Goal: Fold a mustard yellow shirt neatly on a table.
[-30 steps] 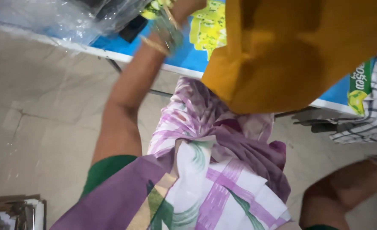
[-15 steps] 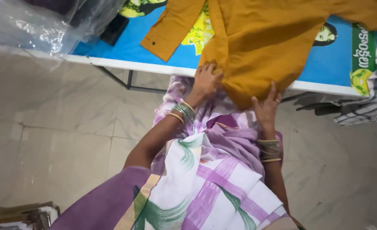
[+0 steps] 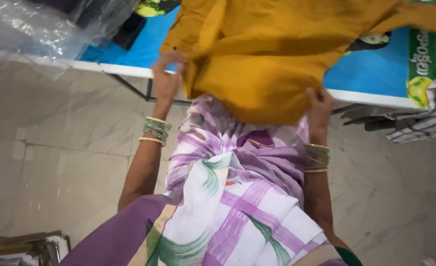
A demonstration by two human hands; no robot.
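left fingers: curled shut on the left edge of the garment [image 3: 257, 54], pinching the cloth; fingertips mostly tucked in the fold
right fingers: closed on the garment's lower right edge, thumb side hidden behind cloth
left hand [image 3: 166, 79]: raised at table edge; green and gold bangles [image 3: 155, 130] on the wrist
right hand [image 3: 320, 106]: raised at the same height, apart from the left; gold bangles on the wrist too
garment: mustard yellow, spread between both hands; upper part lies on the table [image 3: 129, 69], lower part hangs over the front edge; top and right sleeve cut off by the frame
table: white rim, blue printed cover; metal legs partly seen below
banner strip [image 3: 420, 64]: green and yellow printed band at the cover's right end, round yellow-green graphic at its bottom; lettering partly cut off
yellow-green print [image 3: 154, 6]: on the cover, top centre, mostly covered by the garment
plastic wrap [image 3: 40, 24]: clear, crumpled, top left on the table; contents hard to make out
dark item [image 3: 129, 29]: beside the wrap, half hidden, cannot tell what
check cloth [image 3: 435, 113]: white with dark lines, right edge, cut off
sari [image 3: 227, 197]: purple, white, green; fills the lower centre
floor [image 3: 55, 162]: grey tile
bottom-left object: wood and metal, cut off, unclear
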